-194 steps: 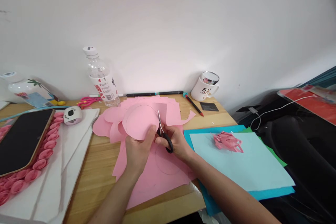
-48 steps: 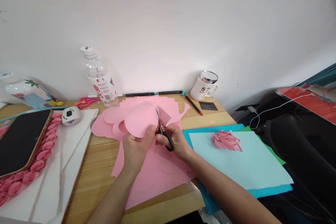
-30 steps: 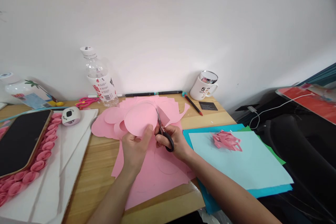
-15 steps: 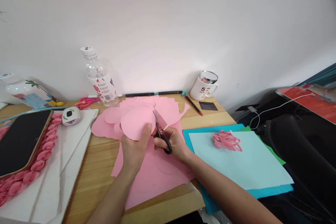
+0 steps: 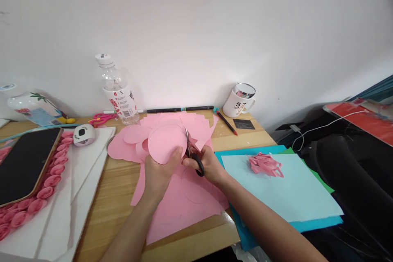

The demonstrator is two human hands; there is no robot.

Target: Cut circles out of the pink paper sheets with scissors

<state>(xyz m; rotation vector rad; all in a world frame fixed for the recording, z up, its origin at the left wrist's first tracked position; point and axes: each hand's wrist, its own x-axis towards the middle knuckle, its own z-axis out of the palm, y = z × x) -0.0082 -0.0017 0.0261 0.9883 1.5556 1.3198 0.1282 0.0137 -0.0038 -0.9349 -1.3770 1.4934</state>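
My left hand (image 5: pixel 161 174) pinches a round pink paper piece (image 5: pixel 167 143) by its lower edge, thumb on top. Black-handled scissors (image 5: pixel 199 166) are gripped in my right hand (image 5: pixel 210 166), their blades along the right edge of the round piece. A pink offcut strip (image 5: pixel 208 137) curls away to the right of the blades. Underneath lie pink paper sheets (image 5: pixel 175 221), the top one with a pencilled circle. More cut pink rounds (image 5: pixel 123 147) overlap to the left of my left hand.
A bottle (image 5: pixel 121 98), a mug (image 5: pixel 239 100), a red-tipped pencil (image 5: pixel 227 123) and a dark card (image 5: pixel 243 124) stand or lie along the wall. Crumpled pink scraps (image 5: pixel 265 164) rest on light blue paper (image 5: pixel 276 196). At left, a phone (image 5: pixel 29 163) lies by pink paper roses (image 5: pixel 46 192).
Both hands, the round piece and the scissors have shifted slightly right. The offcut strip has swung and curled closer to my right hand.
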